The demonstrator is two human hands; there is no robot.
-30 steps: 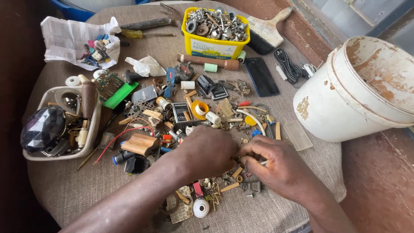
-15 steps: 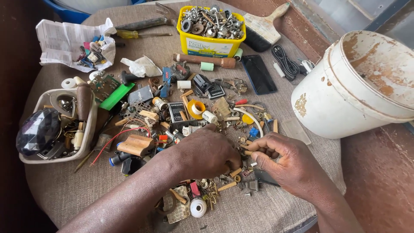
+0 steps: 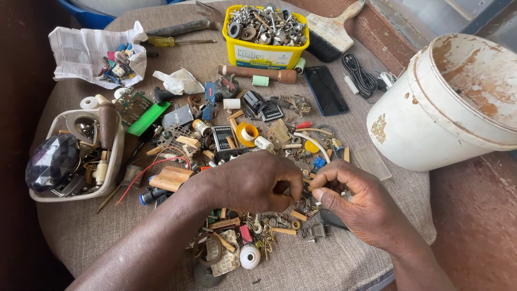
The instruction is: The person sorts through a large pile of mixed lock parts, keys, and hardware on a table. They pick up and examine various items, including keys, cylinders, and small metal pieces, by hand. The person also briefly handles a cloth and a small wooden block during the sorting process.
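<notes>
My left hand (image 3: 253,182) and my right hand (image 3: 356,202) meet fingertip to fingertip over a heap of small parts (image 3: 258,140) on a cloth-covered round table (image 3: 334,264). Both pinch one small metal piece (image 3: 306,189) between them; its shape is mostly hidden by the fingers. Beneath the hands lie keys, wooden bits, a white spool (image 3: 249,256) and a grey plug.
A yellow tub of metal hardware (image 3: 266,33) stands at the back, next to a brush (image 3: 336,29) and a dark phone (image 3: 325,90). A big white bucket (image 3: 458,102) stands right. A white tray with a dark faceted gem (image 3: 53,161) sits left, crumpled paper (image 3: 86,51) behind it.
Both hands have stayed together over the same spot, fingers working the small piece. The view has shifted slightly; nothing on the table has moved.
</notes>
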